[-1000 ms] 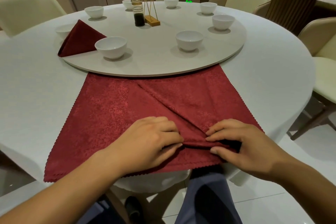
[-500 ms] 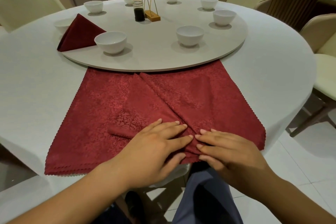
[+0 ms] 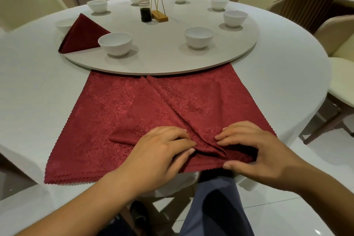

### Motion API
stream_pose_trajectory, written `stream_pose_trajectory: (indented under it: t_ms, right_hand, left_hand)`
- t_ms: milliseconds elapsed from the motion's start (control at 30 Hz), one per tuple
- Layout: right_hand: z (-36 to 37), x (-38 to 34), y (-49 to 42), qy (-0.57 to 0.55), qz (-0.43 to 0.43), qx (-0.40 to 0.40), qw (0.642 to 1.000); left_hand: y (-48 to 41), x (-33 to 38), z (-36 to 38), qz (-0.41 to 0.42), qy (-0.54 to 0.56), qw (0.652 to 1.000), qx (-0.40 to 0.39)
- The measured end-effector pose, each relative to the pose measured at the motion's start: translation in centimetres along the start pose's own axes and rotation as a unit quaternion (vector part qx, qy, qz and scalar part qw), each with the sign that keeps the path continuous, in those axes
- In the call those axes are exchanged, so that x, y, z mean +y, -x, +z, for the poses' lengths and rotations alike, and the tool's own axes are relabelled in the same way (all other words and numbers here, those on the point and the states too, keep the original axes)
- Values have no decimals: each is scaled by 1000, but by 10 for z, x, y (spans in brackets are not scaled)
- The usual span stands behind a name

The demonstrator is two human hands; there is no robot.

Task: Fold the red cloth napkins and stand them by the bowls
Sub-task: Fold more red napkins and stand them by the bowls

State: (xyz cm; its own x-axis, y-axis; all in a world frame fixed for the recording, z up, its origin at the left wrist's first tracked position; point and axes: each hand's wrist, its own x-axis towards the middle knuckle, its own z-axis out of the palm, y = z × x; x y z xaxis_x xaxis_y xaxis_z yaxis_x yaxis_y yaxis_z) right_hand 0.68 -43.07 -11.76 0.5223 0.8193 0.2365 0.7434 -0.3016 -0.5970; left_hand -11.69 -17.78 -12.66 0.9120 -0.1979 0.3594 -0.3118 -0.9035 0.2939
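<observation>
Head view: one folded napkin (image 3: 82,34) stands beside a bowl (image 3: 115,43) on the turntable (image 3: 162,63). The right-side bowls (image 3: 199,37) have none. My left hand (image 3: 159,151) and right hand (image 3: 254,151) each pinch a pleat in the top napkin (image 3: 172,105), which lies flat at the near edge of the table (image 3: 38,101). Early stage, I judge.

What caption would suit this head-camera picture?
Left hand and right hand pinch a pleat in the red napkin; a folded napkin stands beside a bowl.

A red napkin (image 3: 134,113) lies spread on the person's side of the turntable (image 3: 162,59), its far edge meeting the rim. The left hand (image 3: 159,155) and right hand (image 3: 254,151) pinch up a ridge of cloth at its near edge. On the turntable's left rim, a folded napkin (image 3: 82,34) stands touching a bowl (image 3: 115,43).
</observation>
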Motion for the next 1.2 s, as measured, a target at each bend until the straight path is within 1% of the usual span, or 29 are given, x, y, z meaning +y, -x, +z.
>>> stream_pose_trajectory:
  t_ms: [133,267,333,400,500,567,633,700,767,833,900,967,1033,1067,1100,1133,1200]
  right_hand:
    - [6,-9,-8,8,-11,40,999]
    - [11,-18,-17,48,-30,67,996]
    - [12,-29,-17,23,-16,73,997]
    - [12,-44,-16,3,-7,72,997]
    - [11,-64,-16,-8,-21,83,996]
    - [10,-74,-17,-25,-25,95,995]
    - [8,-84,-21,-78,-6,105,991]
    - [2,-93,-31,-133,21,110,985]
    - [-6,-96,-49,-149,42,102,983]
    - [-16,-91,-75,-146,78,80,983]
    - [-24,-80,-107,-142,128,62,980]
    - [-28,-66,-135,-156,193,22,968]
    - [-25,-48,-156,-188,242,-21,952]
    - [-22,-37,-164,-178,253,-33,950]
    - [-19,-26,-169,-152,262,-37,952]
    - [-16,-16,-172,-121,271,-35,954]
    - [-9,-1,-172,-89,275,-37,957]
  left_hand:
    - [5,-6,-7,13,12,999,28]
    - [11,-7,-15,-3,51,997,59]
    - [15,-5,-23,-9,66,995,68]
    - [19,-2,-32,-1,76,995,57]
    - [28,0,-46,21,83,996,25]
    - [33,2,-58,16,102,995,7]
    - [34,6,-75,-26,168,985,-12]
    - [28,7,-89,-76,264,961,-34]
    - [13,3,-101,-123,328,936,-33]
    - [-6,-11,-105,-187,371,909,-42]
    - [-26,-32,-105,-250,411,874,-65]
    - [-45,-58,-98,-302,451,837,-74]
    - [-59,-85,-88,-352,462,811,-68]
    - [-63,-98,-83,-377,453,805,-65]
    - [-67,-109,-77,-401,429,807,-61]
    - [-68,-119,-72,-420,387,819,-55]
    - [-70,-132,-64,-436,279,855,-41]
